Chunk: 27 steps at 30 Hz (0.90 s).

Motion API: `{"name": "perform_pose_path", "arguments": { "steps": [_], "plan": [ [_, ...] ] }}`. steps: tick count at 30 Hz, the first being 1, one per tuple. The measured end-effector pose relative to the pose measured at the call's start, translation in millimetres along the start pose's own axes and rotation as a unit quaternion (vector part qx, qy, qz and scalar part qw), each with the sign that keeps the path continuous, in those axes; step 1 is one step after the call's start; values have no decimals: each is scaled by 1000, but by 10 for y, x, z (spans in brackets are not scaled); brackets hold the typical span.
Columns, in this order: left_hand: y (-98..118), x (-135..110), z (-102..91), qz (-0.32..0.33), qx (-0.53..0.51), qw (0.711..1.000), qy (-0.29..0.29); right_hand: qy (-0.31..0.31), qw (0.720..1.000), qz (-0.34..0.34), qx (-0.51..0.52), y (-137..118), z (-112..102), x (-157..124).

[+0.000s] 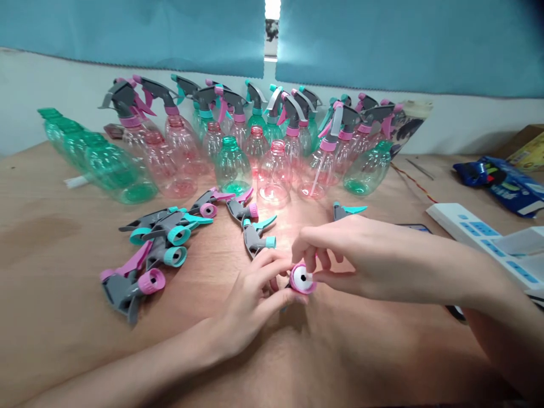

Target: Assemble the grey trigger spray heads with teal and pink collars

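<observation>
My left hand (pixel 259 294) is closed around a spray head, its pink collar (pixel 303 279) facing me. Inside the collar a white disc with a dark hole shows; the hand hides most of the body. Over the collar's right side, my right hand (pixel 340 258) is closed in a pinch, thumb and finger close to the white disc. Whatever lies between those fingertips is too small to make out. Just beyond my hands rests a grey spray head with a turquoise collar (pixel 257 237). Another turquoise-trigger spray head (pixel 346 211) is partly hidden behind my right hand.
Several loose spray heads (pixel 170 235) lie on the left of the wooden table (pixel 55 272). Across the back stand uncapped green bottles (pixel 233 167), pink bottles (pixel 275 170) and bottles with spray heads fitted. A white power strip (pixel 480 238) and a blue packet (pixel 505 181) are at right.
</observation>
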<state>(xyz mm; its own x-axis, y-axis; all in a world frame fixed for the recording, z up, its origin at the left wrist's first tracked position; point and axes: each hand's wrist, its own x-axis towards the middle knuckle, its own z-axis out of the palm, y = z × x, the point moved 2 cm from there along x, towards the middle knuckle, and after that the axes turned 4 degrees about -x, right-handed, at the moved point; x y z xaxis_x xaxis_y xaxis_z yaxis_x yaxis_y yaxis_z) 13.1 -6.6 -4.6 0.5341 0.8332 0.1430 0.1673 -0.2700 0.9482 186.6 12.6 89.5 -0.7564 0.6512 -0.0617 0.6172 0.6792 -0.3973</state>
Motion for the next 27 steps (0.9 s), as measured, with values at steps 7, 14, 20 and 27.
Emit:
{"name": "perform_pose_path", "arguments": {
  "steps": [7, 14, 20, 27],
  "plan": [
    [5, 8, -2, 14, 27, 1000, -8, 7, 1000, 11, -13, -6, 62, -8],
    [1, 13, -8, 31, 19, 999, -18, 38, 999, -14, -10, -48, 95, -8],
    [1, 35, -6, 59, 38, 997, -21, 61, 998, -26, 15, -98, 161, 43],
    [17, 88, -54, 48, 79, 996, -15, 65, 998, 10, 21, -25, 80, 44]
  ]
}}
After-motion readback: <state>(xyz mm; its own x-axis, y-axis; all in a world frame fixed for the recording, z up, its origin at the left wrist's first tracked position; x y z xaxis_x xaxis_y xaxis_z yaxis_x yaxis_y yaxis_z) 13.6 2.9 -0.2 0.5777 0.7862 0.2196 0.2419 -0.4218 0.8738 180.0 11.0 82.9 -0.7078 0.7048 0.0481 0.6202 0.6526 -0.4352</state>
